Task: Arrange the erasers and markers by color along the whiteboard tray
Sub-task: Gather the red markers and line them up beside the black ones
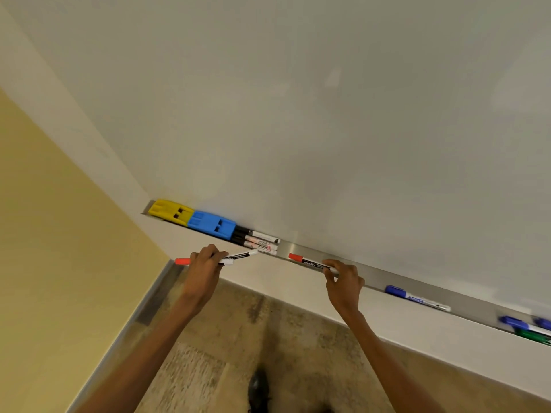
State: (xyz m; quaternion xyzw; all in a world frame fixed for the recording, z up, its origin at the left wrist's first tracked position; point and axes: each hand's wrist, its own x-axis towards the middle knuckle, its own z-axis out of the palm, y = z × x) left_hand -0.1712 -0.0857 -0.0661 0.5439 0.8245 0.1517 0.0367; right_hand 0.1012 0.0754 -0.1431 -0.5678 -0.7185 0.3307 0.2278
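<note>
A yellow eraser [170, 211] and a blue eraser [212, 224] lie side by side at the left end of the metal tray [372, 274]. Right of them several black-capped markers [258, 242] lie bunched together. My left hand [205, 268] holds a red-capped marker [235, 257] in front of the tray, cap pointing left. My right hand [343, 280] pinches the tail of a second red-capped marker [308, 261] that rests in the tray. Farther right lie a blue-capped marker [416, 298], more blue markers [520, 323] and a green marker [533, 336].
The whiteboard [328, 114] fills the upper view. A yellow wall [44, 248] is on the left. A speckled floor [253, 338] lies below, with a dark shoe [258, 389] at the bottom edge. A white ledge [417, 329] runs under the tray.
</note>
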